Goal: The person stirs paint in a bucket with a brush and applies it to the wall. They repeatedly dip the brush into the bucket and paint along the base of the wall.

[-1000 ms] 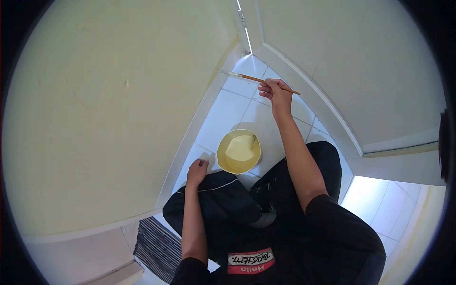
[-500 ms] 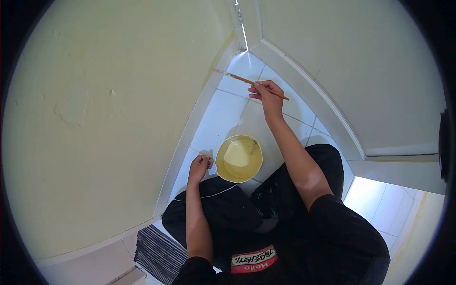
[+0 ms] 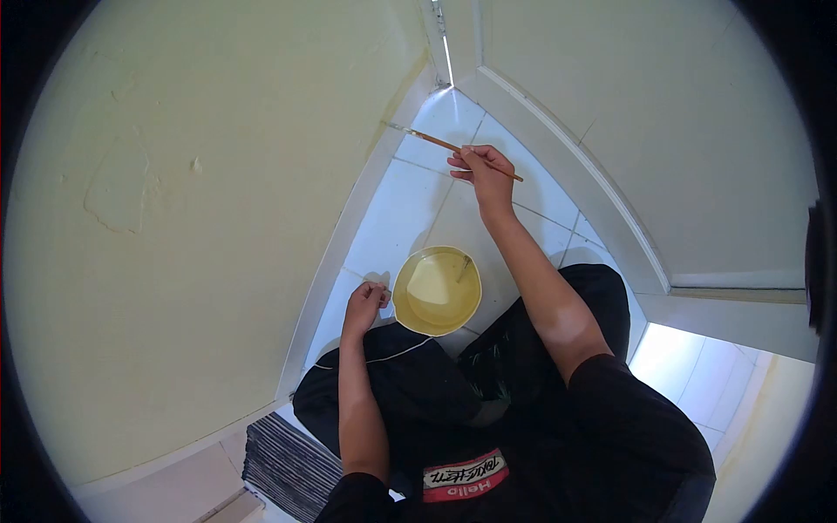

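Observation:
A thin paintbrush [image 3: 438,142] with a brown wooden handle is pinched in my right hand [image 3: 486,170]. Its pale tip meets the lower edge of the cream wall [image 3: 200,261], just above the white baseboard [image 3: 357,207]. Below sits a yellow bowl [image 3: 423,317] with pale yellow liquid inside and a small dark streak near its right wall. Close by the bowl's left side is my left hand [image 3: 368,301], fingers curled together; whether anything is between them is hidden.
White floor tiles [image 3: 384,213] run into a narrow corner. A pale door [image 3: 663,166] stands on the right. My bent legs [image 3: 392,370] in dark trousers flank the bowl. A striped grey mat [image 3: 288,462] lies at lower left.
The brush tip has shifted slightly left against the wall with my right hand. The whole view has also drifted a little. My left hand keeps its pose beside the bowl.

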A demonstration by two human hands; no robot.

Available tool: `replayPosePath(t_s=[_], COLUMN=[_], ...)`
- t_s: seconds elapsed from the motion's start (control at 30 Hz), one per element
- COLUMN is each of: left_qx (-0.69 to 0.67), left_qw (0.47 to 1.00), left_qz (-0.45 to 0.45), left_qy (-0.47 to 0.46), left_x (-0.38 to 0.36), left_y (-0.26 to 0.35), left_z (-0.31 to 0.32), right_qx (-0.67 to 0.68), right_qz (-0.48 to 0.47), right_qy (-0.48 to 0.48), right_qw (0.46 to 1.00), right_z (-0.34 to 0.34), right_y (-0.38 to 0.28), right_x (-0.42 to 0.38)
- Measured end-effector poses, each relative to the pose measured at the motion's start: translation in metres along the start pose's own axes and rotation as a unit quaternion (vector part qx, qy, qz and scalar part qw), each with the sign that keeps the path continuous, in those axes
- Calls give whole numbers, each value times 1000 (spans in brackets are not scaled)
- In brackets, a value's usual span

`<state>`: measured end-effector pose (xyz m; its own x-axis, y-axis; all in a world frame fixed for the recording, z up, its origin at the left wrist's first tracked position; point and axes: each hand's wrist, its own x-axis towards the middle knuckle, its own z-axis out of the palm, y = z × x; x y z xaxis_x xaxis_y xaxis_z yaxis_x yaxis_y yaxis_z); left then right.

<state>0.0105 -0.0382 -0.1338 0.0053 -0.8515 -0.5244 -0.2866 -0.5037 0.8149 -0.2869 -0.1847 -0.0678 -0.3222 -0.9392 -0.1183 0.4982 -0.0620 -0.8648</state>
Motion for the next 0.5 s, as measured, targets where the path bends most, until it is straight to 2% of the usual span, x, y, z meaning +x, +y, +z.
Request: replayPosePath(t_s=[0.13,0.33,0.5], left_qx=[2,21,17], left_qw=[1000,1000,1000], left_qz=[-8,-15,-23], left_qy=[0,3,3], left_x=[-3,-3,-3], left_y=[5,5,5], left_z=[1,1,2], right_qx=[-14,10,-4], right_qz=[26,-13,-4], right_qy=[-23,-4,-22], right_qw=[999,1000,1000], right_z=[-5,-1,-4], right_y=[-2,-1,-1], right_x=[0,0,1])
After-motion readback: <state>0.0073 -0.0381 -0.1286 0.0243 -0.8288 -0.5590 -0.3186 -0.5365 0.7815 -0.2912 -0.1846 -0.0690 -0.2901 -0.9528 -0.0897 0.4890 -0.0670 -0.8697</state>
